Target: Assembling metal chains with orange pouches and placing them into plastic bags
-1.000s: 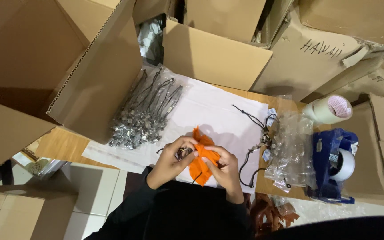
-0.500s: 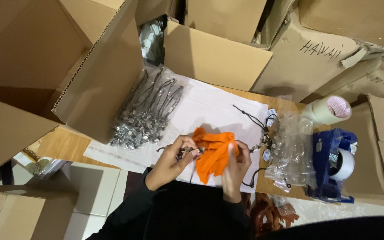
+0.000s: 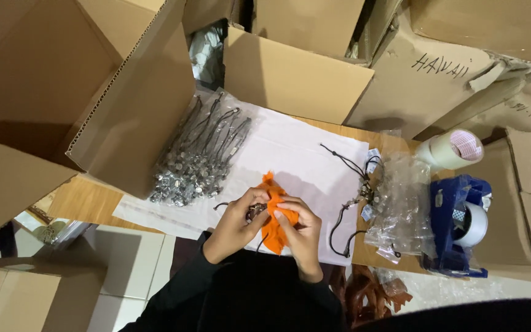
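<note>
1. Head view: my left hand [image 3: 236, 222] pinches a small metal pendant on a black cord [image 3: 255, 212], fingers closed around it, just above the near edge of the white paper [image 3: 290, 154].
2. My right hand [image 3: 299, 229] grips the orange cloth [image 3: 271, 215], pressing it against the pendant.
3. A heap of finished silver pendants [image 3: 195, 163] lies to my left; loose cords [image 3: 354, 197] and clear bags [image 3: 401, 206] sit right.
4. Blue tape dispenser [image 3: 459, 224] and tape roll [image 3: 450, 149] stand far right.

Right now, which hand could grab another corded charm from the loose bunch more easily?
Probably the right hand: the loose corded charms lie just off its side, while the left hand pinches a small charm against the orange cloth.
</note>
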